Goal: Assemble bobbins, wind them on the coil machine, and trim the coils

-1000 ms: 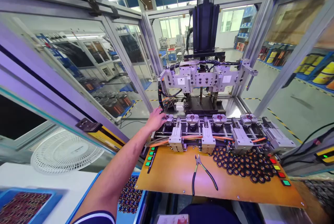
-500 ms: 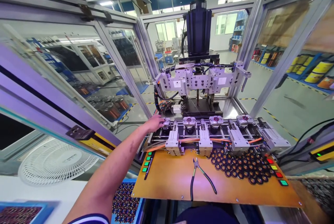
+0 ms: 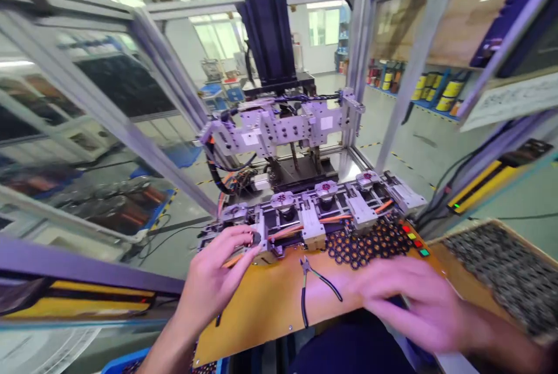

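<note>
My left hand (image 3: pixel 213 272) is over the left part of the orange worktop, with thumb and fingers closed on a small dark round wound stator (image 3: pixel 253 238). Just behind it is the leftmost fixture (image 3: pixel 235 212), whose top shows no red-wound part. Similar fixtures to its right hold small stators with reddish windings, such as the stator (image 3: pixel 282 198). My right hand (image 3: pixel 414 298) hovers over the right front of the worktop, blurred, its fingers stretched leftward with nothing visible in them. Black-handled cutting pliers (image 3: pixel 306 287) lie between my hands.
Many black ring-shaped cores (image 3: pixel 366 243) lie on the worktop (image 3: pixel 248 316) at right, near coloured buttons (image 3: pixel 416 240). A tray of grey parts (image 3: pixel 501 275) stands farther right. Behind the fixtures rises the press with a black motor (image 3: pixel 270 36). Metal frame posts (image 3: pixel 100 106) flank the station.
My left hand has drawn back from the leftmost fixture toward me, now with a stator in its fingers. My right hand has entered from the right. The view has turned rightward.
</note>
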`<state>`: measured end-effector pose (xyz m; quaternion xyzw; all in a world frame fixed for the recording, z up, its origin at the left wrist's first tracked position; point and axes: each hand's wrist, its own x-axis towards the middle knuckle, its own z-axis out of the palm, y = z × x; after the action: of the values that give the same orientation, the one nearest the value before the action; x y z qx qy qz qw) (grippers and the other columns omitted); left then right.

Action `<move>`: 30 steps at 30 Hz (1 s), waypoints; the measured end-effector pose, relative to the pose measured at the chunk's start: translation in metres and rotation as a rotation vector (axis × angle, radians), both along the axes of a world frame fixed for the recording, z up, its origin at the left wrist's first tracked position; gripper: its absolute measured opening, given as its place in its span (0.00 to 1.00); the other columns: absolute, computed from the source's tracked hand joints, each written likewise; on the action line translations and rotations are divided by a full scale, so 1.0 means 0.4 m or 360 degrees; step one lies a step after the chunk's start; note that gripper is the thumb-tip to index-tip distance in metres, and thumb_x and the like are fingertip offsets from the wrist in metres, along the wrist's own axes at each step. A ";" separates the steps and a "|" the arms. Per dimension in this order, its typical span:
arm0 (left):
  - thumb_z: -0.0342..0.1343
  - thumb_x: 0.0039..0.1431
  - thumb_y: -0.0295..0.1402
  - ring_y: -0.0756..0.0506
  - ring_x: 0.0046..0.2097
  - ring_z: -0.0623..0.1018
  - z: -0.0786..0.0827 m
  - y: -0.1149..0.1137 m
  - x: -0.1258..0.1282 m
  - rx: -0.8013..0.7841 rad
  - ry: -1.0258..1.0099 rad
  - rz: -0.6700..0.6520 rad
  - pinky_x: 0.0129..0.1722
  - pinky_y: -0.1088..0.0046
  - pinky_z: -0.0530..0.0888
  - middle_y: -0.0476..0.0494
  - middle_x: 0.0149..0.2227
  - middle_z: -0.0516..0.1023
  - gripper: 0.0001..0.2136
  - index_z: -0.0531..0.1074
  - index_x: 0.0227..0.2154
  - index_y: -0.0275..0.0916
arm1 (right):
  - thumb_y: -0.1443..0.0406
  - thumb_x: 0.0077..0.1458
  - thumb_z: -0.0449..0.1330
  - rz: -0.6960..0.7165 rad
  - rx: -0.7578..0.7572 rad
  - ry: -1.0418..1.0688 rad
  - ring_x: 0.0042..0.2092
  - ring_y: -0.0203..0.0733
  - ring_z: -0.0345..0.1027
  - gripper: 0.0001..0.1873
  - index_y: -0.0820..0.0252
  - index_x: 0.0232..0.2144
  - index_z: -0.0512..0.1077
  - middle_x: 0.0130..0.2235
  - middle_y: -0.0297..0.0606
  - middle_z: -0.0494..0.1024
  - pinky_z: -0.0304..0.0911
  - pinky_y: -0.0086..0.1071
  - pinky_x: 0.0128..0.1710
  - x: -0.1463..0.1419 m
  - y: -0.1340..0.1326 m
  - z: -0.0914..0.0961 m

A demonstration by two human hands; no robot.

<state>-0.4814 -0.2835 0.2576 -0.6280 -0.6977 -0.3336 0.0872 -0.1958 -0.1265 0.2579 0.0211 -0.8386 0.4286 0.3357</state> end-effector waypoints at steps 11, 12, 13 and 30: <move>0.64 0.54 0.22 0.45 0.48 0.80 -0.053 -0.048 0.195 0.0368 0.0192 -0.0004 0.54 0.69 0.73 0.38 0.46 0.81 0.24 0.68 0.55 0.36 | 0.56 0.42 0.73 0.0265 -0.1519 -0.0435 0.35 0.33 0.70 0.26 0.62 0.41 0.72 0.38 0.36 0.76 0.67 0.30 0.38 -0.233 -0.103 -0.086; 0.64 0.54 0.22 0.45 0.48 0.80 -0.058 -0.051 0.198 0.0372 0.0200 0.0009 0.54 0.70 0.74 0.39 0.45 0.81 0.26 0.68 0.56 0.36 | 0.56 0.44 0.72 0.0267 -0.1570 -0.0425 0.35 0.33 0.70 0.23 0.62 0.38 0.73 0.36 0.35 0.76 0.67 0.31 0.39 -0.237 -0.108 -0.085; 0.65 0.53 0.21 0.45 0.48 0.81 -0.064 -0.054 0.202 0.0389 0.0185 0.0029 0.54 0.70 0.74 0.40 0.45 0.81 0.28 0.67 0.58 0.37 | 0.55 0.45 0.71 0.0278 -0.1617 -0.0423 0.35 0.34 0.70 0.21 0.62 0.36 0.74 0.35 0.34 0.76 0.67 0.31 0.40 -0.239 -0.110 -0.085; 0.58 0.61 0.35 0.46 0.49 0.78 -0.075 -0.031 0.187 -0.0007 -0.1152 0.0150 0.48 0.71 0.75 0.47 0.44 0.78 0.04 0.73 0.31 0.46 | 0.52 0.47 0.69 0.0173 -0.1458 -0.0418 0.33 0.34 0.69 0.20 0.63 0.34 0.76 0.34 0.35 0.77 0.67 0.32 0.37 -0.220 -0.088 -0.104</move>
<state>-0.4066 -0.2957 0.2277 -0.4367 -0.7122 -0.5283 -0.1514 -0.2840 -0.1618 0.2162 -0.1394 -0.5965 0.7699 0.1788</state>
